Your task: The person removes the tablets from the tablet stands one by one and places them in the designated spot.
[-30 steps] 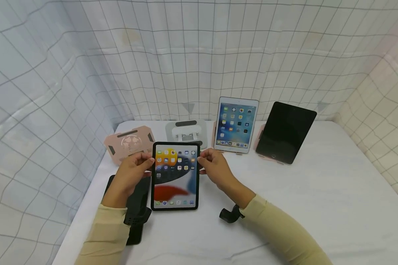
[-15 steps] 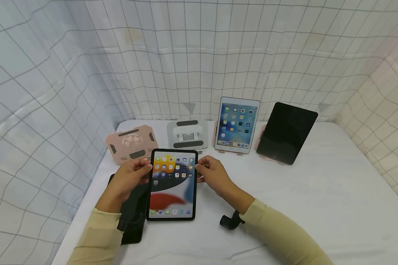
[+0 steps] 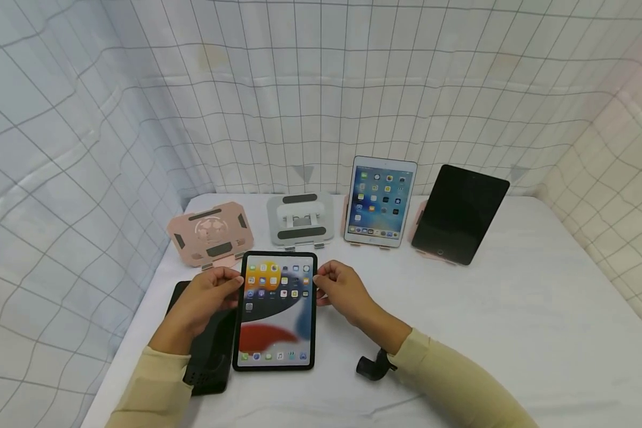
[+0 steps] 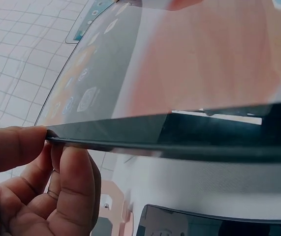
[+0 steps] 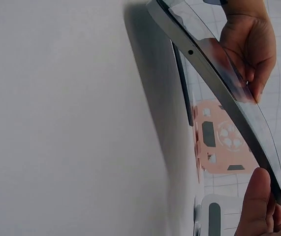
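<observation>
A black-framed tablet (image 3: pixel 275 315) with a lit home screen is held upright-facing between both hands. My left hand (image 3: pixel 205 300) pinches its left edge near the top, thumb on the front and fingers behind, as the left wrist view shows on the tablet edge (image 4: pixel 170 147). Across from it, my right hand (image 3: pixel 348 297) pinches the right edge the same way. In the right wrist view the tablet (image 5: pixel 219 91) is tilted above the white cloth, casting a shadow. Just behind its top edge stand a pink tablet stand (image 3: pixel 211 232) and a grey tablet stand (image 3: pixel 301 220).
A black tablet (image 3: pixel 214 351) lies on the white-covered table (image 3: pixel 513 333) under my left forearm. At the back, a white tablet (image 3: pixel 380 202) with a lit screen and a dark-screened tablet (image 3: pixel 460 214) lean on pink stands. Checked curtains (image 3: pixel 321 89) enclose the table.
Both hands have drawn the tablet toward me and slightly left, away from the stands. More of the grey and pink stands now shows. The tablets at the back have stayed put.
</observation>
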Action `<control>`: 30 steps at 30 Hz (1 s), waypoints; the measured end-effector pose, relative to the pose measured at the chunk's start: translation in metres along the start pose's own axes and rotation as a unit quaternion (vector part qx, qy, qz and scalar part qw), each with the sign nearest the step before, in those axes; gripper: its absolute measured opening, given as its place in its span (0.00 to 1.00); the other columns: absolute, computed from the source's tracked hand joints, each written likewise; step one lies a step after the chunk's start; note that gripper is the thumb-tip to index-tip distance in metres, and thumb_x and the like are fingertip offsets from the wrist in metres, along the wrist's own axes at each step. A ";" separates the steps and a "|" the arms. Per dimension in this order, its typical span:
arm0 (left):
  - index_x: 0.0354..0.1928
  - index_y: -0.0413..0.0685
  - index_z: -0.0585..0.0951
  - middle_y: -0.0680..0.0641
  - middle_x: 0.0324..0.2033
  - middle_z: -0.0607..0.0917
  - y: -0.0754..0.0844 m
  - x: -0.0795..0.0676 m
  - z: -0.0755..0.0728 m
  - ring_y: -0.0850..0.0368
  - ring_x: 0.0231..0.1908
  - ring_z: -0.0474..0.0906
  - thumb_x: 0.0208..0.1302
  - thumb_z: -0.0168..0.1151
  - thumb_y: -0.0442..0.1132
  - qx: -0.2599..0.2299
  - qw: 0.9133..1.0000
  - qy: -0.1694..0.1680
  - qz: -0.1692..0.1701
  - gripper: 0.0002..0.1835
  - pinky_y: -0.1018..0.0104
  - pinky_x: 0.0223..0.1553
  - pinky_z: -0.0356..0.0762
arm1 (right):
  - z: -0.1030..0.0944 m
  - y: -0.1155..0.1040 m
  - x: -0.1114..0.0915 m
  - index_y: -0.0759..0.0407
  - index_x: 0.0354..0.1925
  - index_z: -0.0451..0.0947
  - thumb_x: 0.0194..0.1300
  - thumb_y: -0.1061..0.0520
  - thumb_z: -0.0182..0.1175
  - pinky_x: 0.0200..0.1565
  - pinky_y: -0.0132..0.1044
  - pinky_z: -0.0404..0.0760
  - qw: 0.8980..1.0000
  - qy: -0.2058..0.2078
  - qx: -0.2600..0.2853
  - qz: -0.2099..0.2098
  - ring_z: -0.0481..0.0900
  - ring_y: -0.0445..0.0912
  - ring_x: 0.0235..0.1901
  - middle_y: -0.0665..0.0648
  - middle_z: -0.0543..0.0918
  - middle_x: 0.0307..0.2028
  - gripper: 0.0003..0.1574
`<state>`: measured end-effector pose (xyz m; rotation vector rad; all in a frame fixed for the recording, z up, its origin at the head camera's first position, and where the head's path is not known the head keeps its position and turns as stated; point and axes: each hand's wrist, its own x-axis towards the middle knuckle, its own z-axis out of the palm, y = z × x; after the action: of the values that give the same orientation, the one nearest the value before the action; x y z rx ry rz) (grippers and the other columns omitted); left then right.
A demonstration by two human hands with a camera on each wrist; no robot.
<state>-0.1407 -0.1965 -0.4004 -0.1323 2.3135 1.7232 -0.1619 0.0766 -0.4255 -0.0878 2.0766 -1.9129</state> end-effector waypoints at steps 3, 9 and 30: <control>0.54 0.31 0.73 0.40 0.43 0.81 -0.001 -0.002 0.000 0.52 0.39 0.77 0.76 0.53 0.38 0.000 1.000 -0.002 -0.004 0.16 0.66 0.39 0.82 | 0.001 0.001 -0.003 0.67 0.44 0.72 0.73 0.62 0.54 0.32 0.37 0.84 1.000 -0.002 -0.002 -0.001 0.79 0.49 0.30 0.59 0.78 0.33 0.07; 0.53 0.29 0.73 0.42 0.40 0.81 -0.002 -0.006 0.000 0.53 0.38 0.76 0.76 0.53 0.37 -0.001 1.000 -0.007 -0.001 0.15 0.65 0.38 0.82 | 0.003 0.002 -0.006 0.66 0.45 0.72 0.73 0.62 0.54 0.32 0.37 0.84 1.000 -0.003 -0.006 0.007 0.78 0.48 0.30 0.59 0.78 0.33 0.07; 0.52 0.29 0.71 0.40 0.40 0.78 -0.014 -0.010 0.002 0.52 0.36 0.76 0.76 0.51 0.35 0.019 0.999 -0.030 -0.023 0.13 0.65 0.37 0.83 | 0.003 0.013 -0.008 0.67 0.45 0.69 0.73 0.63 0.53 0.32 0.39 0.85 0.999 -0.040 0.006 0.023 0.78 0.48 0.30 0.59 0.78 0.34 0.06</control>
<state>-0.1275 -0.1997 -0.4111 -0.1243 2.2793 1.6382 -0.1516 0.0767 -0.4369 -0.1109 1.9986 -1.8643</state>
